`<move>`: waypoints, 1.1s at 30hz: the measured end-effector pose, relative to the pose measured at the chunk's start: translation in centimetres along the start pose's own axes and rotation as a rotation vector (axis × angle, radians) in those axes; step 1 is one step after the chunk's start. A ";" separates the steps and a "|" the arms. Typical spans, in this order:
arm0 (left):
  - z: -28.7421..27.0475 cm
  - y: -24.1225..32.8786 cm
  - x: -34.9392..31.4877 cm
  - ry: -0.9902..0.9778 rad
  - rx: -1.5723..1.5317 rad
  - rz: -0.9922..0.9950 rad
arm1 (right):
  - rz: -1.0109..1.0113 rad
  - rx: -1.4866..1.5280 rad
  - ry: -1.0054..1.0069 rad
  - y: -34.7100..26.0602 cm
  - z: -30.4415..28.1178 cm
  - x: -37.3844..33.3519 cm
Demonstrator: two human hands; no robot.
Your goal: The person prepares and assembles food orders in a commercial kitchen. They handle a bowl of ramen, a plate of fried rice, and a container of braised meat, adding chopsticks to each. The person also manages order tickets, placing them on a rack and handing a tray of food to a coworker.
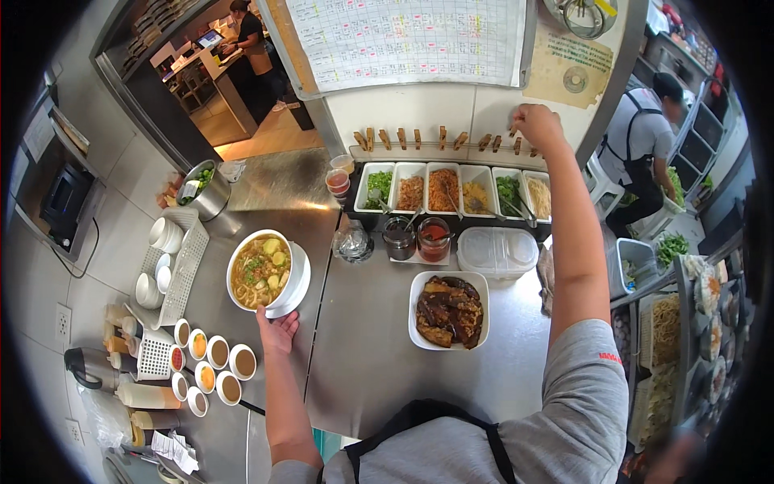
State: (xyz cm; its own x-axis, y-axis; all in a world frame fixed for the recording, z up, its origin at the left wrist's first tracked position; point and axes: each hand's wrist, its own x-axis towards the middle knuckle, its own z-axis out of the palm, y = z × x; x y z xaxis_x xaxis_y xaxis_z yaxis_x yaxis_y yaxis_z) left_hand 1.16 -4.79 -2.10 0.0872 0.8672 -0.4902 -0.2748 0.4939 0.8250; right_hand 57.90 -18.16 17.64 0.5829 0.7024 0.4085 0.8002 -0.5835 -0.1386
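Observation:
A white bowl of noodle soup [260, 270] with greens and yellowish round slices on top stands on a white saucer [300, 282], left of the middle of the steel counter. Palm up at their near edge, my left hand [278, 331] has its thumb by the bowl and its fingers at the saucer's rim. My right arm stretches up to the wall, where my right hand [538, 127] pinches a wooden clothespin [513, 131] on the rail. Several more clothespins [443, 137] line that rail. Between my arms sits a square white dish of dark braised pieces [448, 310].
Topping trays [443, 189] stand along the wall, with sauce jars [434, 240] and a lidded clear container [498, 252] before them. Small sauce cups [218, 352] and a white basket [181, 266] of bowls are at left. A co-worker [645, 145] bends at far right.

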 end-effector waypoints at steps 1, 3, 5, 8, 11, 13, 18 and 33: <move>0.1 0.0 0.0 -0.003 -0.001 -0.002 | 0.029 0.006 0.033 0.2 -0.2 -0.1; 0.1 0.1 -0.3 -0.001 -0.006 -0.003 | 0.072 -0.068 0.000 0.4 -0.6 -0.3; 0.1 0.2 -0.2 -0.005 0.004 -0.002 | 0.087 -0.182 0.000 1.5 0.2 -0.6; 0.6 0.0 0.3 -0.007 0.001 -0.004 | 0.090 -0.152 -0.077 3.4 1.6 -1.5; -0.1 -0.1 0.3 0.004 0.010 -0.021 | 0.063 -0.010 -0.004 4.2 3.6 -1.8; -0.6 -0.2 0.0 0.026 -0.001 -0.023 | 0.068 0.005 -0.031 4.1 4.5 -1.5; -1.4 -1.5 1.7 -0.047 -0.162 0.039 | -0.163 -0.007 0.098 7.8 8.3 -0.3; -0.6 -0.1 0.1 0.037 -0.059 0.036 | 0.144 -0.029 0.007 5.9 6.2 -1.7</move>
State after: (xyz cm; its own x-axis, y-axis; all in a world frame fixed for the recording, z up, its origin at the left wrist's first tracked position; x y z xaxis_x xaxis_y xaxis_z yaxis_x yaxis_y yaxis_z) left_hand 0.60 -4.81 -2.37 0.0414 0.8811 -0.4711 -0.3329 0.4567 0.8250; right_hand 62.48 -20.26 10.49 0.6906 0.6075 0.3923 0.7036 -0.6899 -0.1701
